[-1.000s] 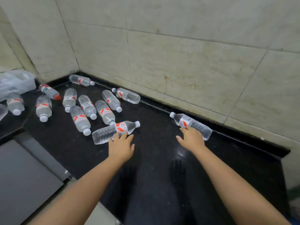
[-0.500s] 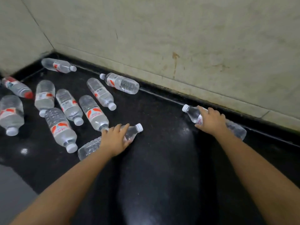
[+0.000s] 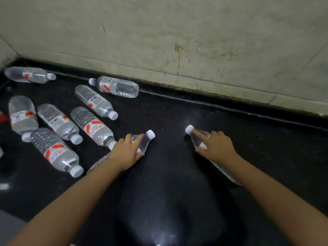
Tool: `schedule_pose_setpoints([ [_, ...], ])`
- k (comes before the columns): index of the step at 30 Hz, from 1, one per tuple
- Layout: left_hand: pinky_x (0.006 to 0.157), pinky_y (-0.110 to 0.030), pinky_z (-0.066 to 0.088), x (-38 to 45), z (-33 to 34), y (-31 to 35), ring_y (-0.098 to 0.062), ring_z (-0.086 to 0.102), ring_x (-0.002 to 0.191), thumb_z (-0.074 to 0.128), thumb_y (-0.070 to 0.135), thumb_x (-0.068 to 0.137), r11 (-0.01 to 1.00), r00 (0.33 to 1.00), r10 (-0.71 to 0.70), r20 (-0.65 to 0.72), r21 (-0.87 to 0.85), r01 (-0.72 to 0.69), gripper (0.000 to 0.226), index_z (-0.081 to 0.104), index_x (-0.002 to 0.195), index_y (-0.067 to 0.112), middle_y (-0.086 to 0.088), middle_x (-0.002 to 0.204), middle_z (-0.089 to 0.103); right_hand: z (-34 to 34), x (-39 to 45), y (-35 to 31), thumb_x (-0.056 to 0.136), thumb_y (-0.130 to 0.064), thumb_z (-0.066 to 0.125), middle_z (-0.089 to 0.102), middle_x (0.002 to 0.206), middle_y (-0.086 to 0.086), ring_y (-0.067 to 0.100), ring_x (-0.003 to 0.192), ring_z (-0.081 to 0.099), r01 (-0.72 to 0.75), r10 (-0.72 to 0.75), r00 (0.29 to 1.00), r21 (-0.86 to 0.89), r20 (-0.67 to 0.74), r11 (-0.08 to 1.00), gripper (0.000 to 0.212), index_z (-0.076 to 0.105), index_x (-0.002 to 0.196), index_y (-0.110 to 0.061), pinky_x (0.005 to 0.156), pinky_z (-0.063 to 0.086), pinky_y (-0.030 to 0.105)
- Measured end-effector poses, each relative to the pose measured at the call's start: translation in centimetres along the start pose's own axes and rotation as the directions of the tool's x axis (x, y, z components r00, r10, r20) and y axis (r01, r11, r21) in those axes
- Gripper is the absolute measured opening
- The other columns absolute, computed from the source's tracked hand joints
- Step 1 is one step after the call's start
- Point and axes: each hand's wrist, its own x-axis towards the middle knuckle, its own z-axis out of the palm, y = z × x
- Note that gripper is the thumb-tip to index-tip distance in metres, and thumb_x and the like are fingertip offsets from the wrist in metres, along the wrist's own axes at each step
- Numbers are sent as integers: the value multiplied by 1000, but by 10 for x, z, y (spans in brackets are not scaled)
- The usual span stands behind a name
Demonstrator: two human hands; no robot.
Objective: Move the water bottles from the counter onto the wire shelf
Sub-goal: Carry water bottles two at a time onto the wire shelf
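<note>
Black counter (image 3: 177, 174) now fills more of the view. Left hand (image 3: 126, 151) still grips one bottle (image 3: 144, 142); right hand (image 3: 215, 148) has apparently pulled another bottle (image 3: 196, 139) off the wall toward six o'clock.

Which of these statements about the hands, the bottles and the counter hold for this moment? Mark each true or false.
1. Each hand is on a water bottle. True: the left hand covers the left bottle, and the right hand covers the right bottle.
2. The loose bottles stand upright. False: all lie on their sides on the black counter.
3. The bottle by the wall points its cap right. False: the cap points left.
4. Every visible cap is white. True.
5. The wire shelf is in view. False: only counter and tiled wall show.
</note>
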Motion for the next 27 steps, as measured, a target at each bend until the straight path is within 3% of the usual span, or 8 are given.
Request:
schedule_pose_setpoints([
  [4, 88, -42, 48, -6, -3, 5, -38, 53, 107, 55, 41, 88, 999, 997, -14, -75, 47, 18, 70, 18, 146, 28, -23, 135, 40, 8, -19, -22, 90, -46, 45, 42, 127, 18, 34, 107, 52, -67, 67, 998, 78, 1, 995, 63, 12, 143, -44, 87, 46, 37],
  [7, 38, -35, 50, -8, 3, 10, -33, 58, 47, 92, 34, 38, 996, 972, 37, -230, 90, -17, 92, 50, 119, 25, -23, 75, 64, 5, -21, -21, 90, -44, 47, 40, 129, 17, 35, 111, 49, -131, 132, 991, 152, 4, 980, 61, 16, 142, -44, 89, 46, 40],
  [9, 31, -31, 45, -9, 5, 18, -32, 53, 36, 95, 29, 25, 997, 949, 71, -309, 32, -64, 83, 68, 104, 25, -22, 63, 61, 1, -29, -21, 91, -42, 47, 39, 129, 17, 35, 112, 48, -182, 188, 982, 185, -20, 966, 61, 16, 143, -42, 90, 46, 41],
  [12, 38, -39, 50, -19, -17, 49, -39, 56, 44, 94, 24, 39, 997, 943, 68, -327, -19, -78, 70, 72, 105, 19, -27, 71, 62, -9, -49, -18, 92, -41, 47, 38, 128, 19, 35, 112, 47, -214, 234, 970, 220, -72, 952, 63, 12, 144, -40, 89, 46, 41],
  [17, 71, -50, 50, -38, -71, 119, -48, 57, 84, 72, 22, 78, 962, 923, 111, -369, -192, -193, 62, 47, 134, 21, -37, 110, 52, -42, -102, 10, 93, -39, 44, 38, 125, 19, 35, 109, 46, -253, 337, 923, 369, -184, 894, 63, 8, 145, -38, 87, 45, 39],
  [22, 56, -47, 52, -58, -106, 202, -46, 60, 68, 83, 21, 65, 939, 818, 220, -532, -112, -326, 64, 59, 124, 14, -38, 96, 59, -74, -178, 70, 92, -43, 45, 39, 125, 20, 33, 107, 49, -272, 433, 833, 427, -344, 862, 66, 7, 145, -38, 86, 47, 38],
  [25, 83, -47, 46, -82, -132, 265, -43, 52, 101, 58, 29, 88, 908, 784, 180, -595, -205, -364, 60, 32, 142, 24, -31, 123, 45, -92, -230, 116, 92, -42, 46, 39, 124, 19, 36, 107, 47, -268, 485, 770, 480, -414, 835, 67, 7, 145, -38, 81, 42, 34],
  [27, 88, -45, 42, -101, -144, 311, -40, 48, 107, 50, 33, 92, 897, 735, 159, -659, -215, -386, 60, 23, 145, 27, -27, 127, 41, -102, -269, 149, 91, -40, 47, 40, 120, 18, 35, 107, 47, -233, 505, 728, 525, -463, 818, 67, 7, 145, -37, 77, 36, 30],
])
